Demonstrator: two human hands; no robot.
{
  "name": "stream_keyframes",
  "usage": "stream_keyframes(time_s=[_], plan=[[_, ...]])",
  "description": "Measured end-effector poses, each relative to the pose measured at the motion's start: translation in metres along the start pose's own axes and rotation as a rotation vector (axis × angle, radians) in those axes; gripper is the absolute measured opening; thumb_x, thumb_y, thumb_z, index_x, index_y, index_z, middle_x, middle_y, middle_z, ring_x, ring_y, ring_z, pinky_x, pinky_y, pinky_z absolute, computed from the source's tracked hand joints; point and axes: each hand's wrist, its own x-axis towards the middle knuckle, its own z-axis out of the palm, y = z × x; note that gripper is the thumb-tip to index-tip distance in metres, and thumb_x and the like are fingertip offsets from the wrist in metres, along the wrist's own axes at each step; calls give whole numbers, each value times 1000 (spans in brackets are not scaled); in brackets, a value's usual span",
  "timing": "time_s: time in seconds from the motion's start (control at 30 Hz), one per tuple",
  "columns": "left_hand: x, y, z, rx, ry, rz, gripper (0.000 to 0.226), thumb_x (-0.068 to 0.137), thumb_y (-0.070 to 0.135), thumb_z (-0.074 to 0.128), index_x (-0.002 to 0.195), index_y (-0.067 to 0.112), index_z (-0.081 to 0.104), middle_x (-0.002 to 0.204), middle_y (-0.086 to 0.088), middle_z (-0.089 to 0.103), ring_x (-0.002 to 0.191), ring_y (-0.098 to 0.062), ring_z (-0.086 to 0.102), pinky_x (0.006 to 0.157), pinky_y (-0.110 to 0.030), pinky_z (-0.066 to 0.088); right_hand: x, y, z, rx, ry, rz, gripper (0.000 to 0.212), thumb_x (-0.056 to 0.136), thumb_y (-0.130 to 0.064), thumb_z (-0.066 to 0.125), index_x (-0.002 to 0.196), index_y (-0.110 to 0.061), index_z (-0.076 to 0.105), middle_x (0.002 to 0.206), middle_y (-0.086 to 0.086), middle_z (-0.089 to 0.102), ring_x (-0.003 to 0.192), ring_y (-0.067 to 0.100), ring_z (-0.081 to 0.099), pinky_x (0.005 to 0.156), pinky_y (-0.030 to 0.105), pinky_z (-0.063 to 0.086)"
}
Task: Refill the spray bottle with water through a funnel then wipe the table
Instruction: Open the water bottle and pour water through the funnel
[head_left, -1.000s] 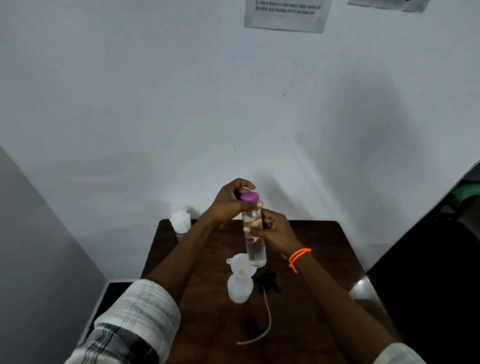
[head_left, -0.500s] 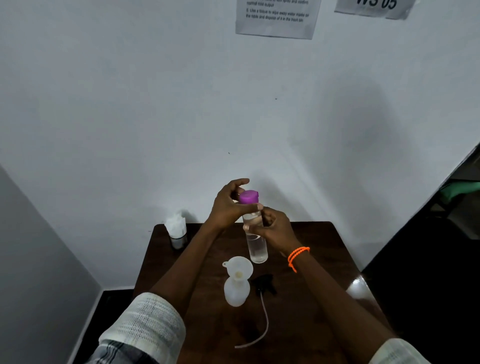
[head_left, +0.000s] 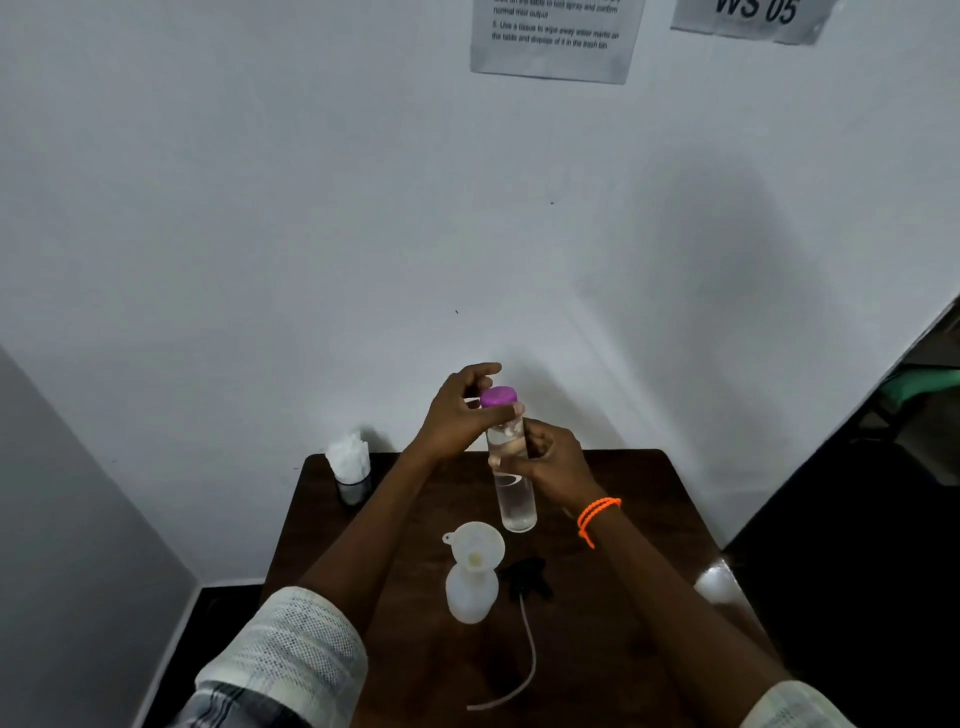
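Right hand (head_left: 550, 462) wraps the middle of the clear water bottle (head_left: 511, 478), fingers curled round it, holding it upright and lifted off the table (head_left: 649, 499) so the cap can be worked without the bottle turning. Left hand (head_left: 457, 415) is at the top, thumb and fingers pinching the purple cap (head_left: 498, 396) from the side; index finger sticks up, loose. Looks like an unscrewing grip, cap not off yet. Bottle looks mostly full of water.

Spray bottle (head_left: 471, 592), white, stands upright near the table's middle, just in front of the held bottle, with the white funnel (head_left: 475, 545) already seated in its neck, so the pour can go straight in once the cap comes off. Its black spray head (head_left: 527, 577) lies on the table just right of it, dip tube (head_left: 524, 660) trailing toward the near edge, parked out of the way and away from the pour path.

Tissues in a small holder (head_left: 350, 467) sit at the far left corner, well apart from the bottles, likely kept for the wipe step. Can't tell if the table is wet.

Judgement: still at opening the water source; pouring and wiping not started.
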Motion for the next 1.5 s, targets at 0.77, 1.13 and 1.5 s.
stream_keyframes(time_s=[0.77, 1.13, 1.5], plan=[[4, 9, -1, -84, 17, -14, 58, 75, 29, 86, 129, 27, 64, 112, -1, 68, 104, -13, 68, 93, -28, 56, 5, 1, -1, -21, 6, -10, 38, 72, -22, 90, 107, -22, 77, 100, -3, 79, 93, 15, 75, 87, 38, 59], [6, 10, 2, 68, -9, 57, 71, 63, 32, 93, 128, 33, 63, 105, 8, 69, 89, -4, 66, 81, -19, 52, 5, 5, -6, -18, -1, -1, 38, 70, -20, 91, 105, -21, 76, 99, 0, 79, 94, 18, 75, 90, 50, 59], [8, 6, 4, 85, 6, 63, 71, 62, 44, 92, 126, 35, 62, 101, 7, 69, 94, -10, 68, 86, -26, 57, 5, -2, -7, -27, 1, -17, 38, 71, -20, 91, 105, -21, 77, 99, -2, 79, 95, 15, 75, 92, 48, 58]])
